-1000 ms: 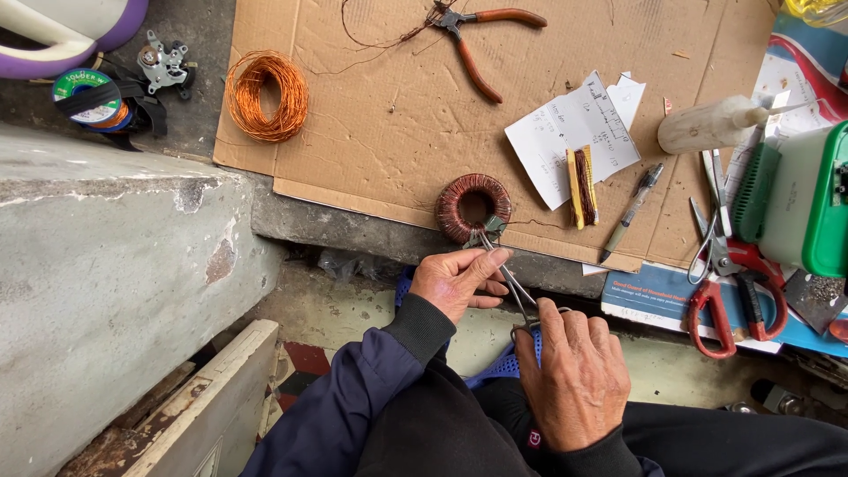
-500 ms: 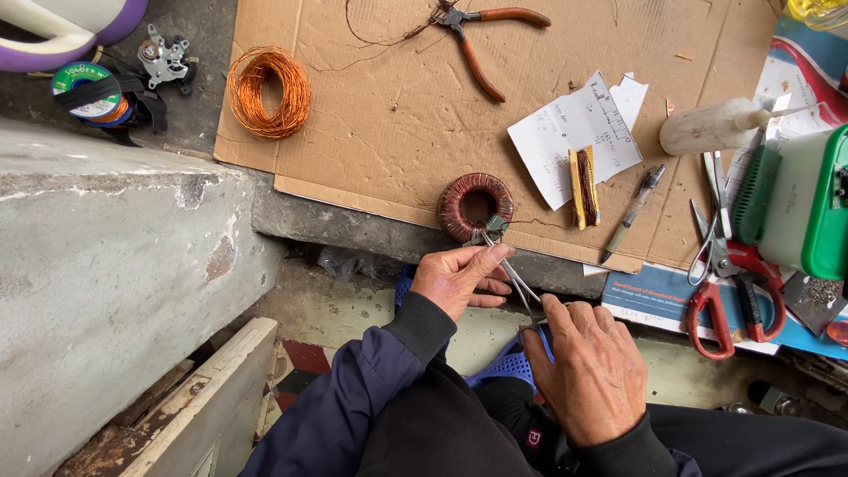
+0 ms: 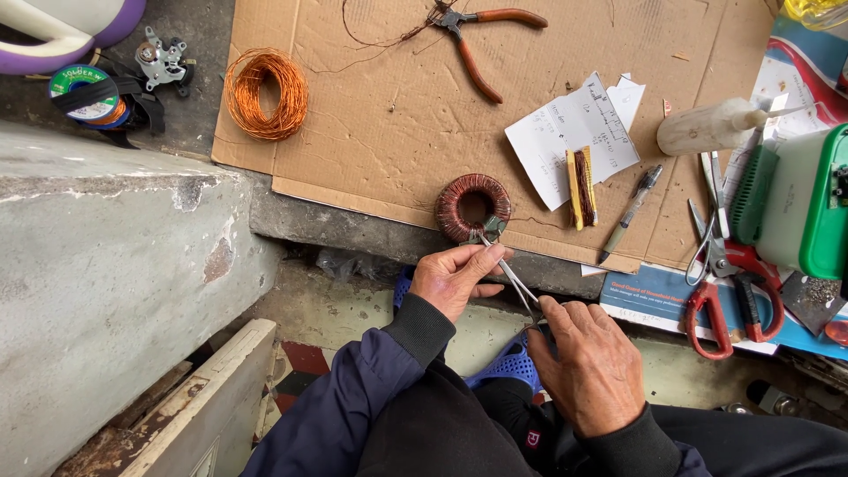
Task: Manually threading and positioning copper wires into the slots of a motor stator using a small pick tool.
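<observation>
A ring-shaped coil wound with dark red-brown wire lies at the near edge of a cardboard sheet. My right hand grips the handles of thin metal pliers, whose jaws sit at the coil's near rim. My left hand pinches the pliers' jaw end just below the coil, fingertips closed on it.
On the cardboard lie a loose copper wire coil, orange-handled pliers, a paper note, a small yellow wound piece and a pen. Red scissors, a white bottle and a green-and-white box are at right. A concrete block fills the left.
My right hand has slid slightly down and right on the pliers' handles. The left hand and the coil stay where they were.
</observation>
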